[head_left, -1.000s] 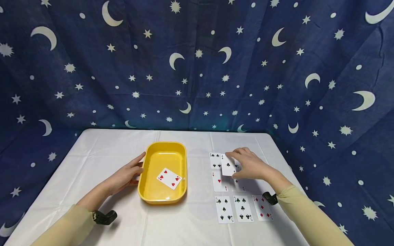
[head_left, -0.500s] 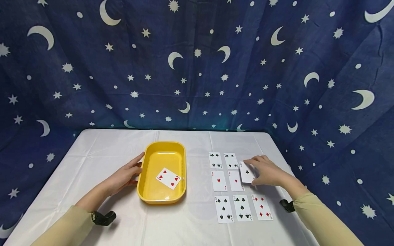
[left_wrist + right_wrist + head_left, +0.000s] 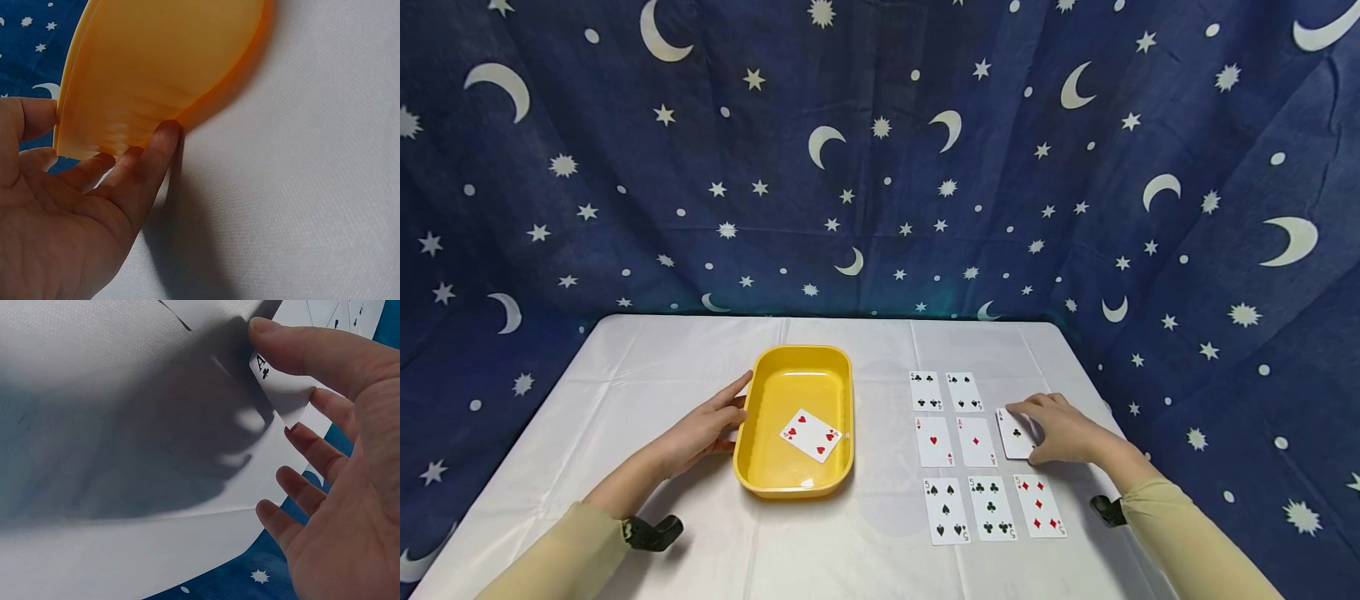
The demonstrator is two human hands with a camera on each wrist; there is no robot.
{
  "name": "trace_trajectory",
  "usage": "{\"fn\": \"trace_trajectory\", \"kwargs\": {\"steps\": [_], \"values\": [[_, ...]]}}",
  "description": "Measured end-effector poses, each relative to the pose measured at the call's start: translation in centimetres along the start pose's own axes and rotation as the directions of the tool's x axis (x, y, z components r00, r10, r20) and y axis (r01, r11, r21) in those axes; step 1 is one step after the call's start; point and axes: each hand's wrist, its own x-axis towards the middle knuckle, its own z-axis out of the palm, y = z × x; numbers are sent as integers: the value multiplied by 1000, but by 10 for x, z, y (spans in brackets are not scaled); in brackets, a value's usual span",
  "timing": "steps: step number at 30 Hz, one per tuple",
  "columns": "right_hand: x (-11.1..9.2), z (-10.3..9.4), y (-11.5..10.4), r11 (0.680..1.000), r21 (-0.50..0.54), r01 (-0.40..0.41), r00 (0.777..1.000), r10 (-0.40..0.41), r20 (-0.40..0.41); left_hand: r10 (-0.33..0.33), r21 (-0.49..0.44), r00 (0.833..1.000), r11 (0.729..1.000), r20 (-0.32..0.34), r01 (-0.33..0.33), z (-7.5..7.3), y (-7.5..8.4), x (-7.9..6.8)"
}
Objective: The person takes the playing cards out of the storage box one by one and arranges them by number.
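My right hand (image 3: 1060, 429) pinches the ace of clubs (image 3: 1015, 435) by its edges, low over the table at the right end of the middle row. Thumb and fingertips sit at the card's sides in the right wrist view, where its corner index (image 3: 264, 367) shows. To its left lie the ace of diamonds (image 3: 977, 442) and the ace of hearts (image 3: 935, 442). My left hand (image 3: 703, 432) touches the left side of the yellow tray (image 3: 740, 467), its fingertips against the outer wall (image 3: 169, 56) in the left wrist view. A four of hearts (image 3: 811, 435) lies inside the tray.
Behind the aces are a four of clubs (image 3: 926, 392) and a four of spades (image 3: 964, 392). Nearer me lie the five of spades (image 3: 947, 511), five of clubs (image 3: 992, 508) and five of diamonds (image 3: 1039, 506). A star-patterned curtain (image 3: 880, 208) hangs behind the white table (image 3: 865, 567).
My right hand has carried the ace of clubs rightward and toward me, from over the back-row cards to beside the ace of diamonds. The left hand has stayed at the tray.
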Motion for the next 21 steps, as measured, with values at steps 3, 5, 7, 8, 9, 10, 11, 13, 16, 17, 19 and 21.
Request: {"fn": "trace_trajectory", "kwargs": {"steps": [3,5,7,8,9,10,11,13,16,17,19,21], "values": [[-1,2,1,1000,8,-8,1000,8,12,-2,3,1000,1000,-1,2,0,0,0],[-1,4,1,1000,12,-10,1000,10,16,-2,4,1000,1000,-1,2,0,0,0],[0,5,2,1000,15,-12,1000,11,18,-2,7,1000,1000,-2,2,0,1,0],[0,6,2,1000,16,-12,1000,12,18,-2,8,1000,1000,-2,2,0,1,0],[0,7,2,1000,17,-13,1000,12,19,-3,8,1000,1000,-3,3,0,1,0],[0,8,3,1000,17,-14,1000,14,18,-4,8,1000,1000,-4,4,0,1,0],[0,8,3,1000,18,-16,1000,16,18,-5,9,1000,1000,-4,5,0,1,0],[0,9,3,1000,20,-14,1000,13,20,-7,9,1000,1000,-6,7,0,1,0],[0,9,3,999,28,-23,999,22,27,-7,10,1000,1000,-5,7,0,1,0],[0,9,3,999,30,-24,999,23,30,-7,9,1000,1000,-4,7,1,2,0],[0,9,3,999,33,-22,999,20,35,-6,10,1000,1000,-2,6,1,2,-1],[0,9,2,999,36,-22,999,21,38,-7,8,1000,1000,-2,7,1,2,-1]]}}
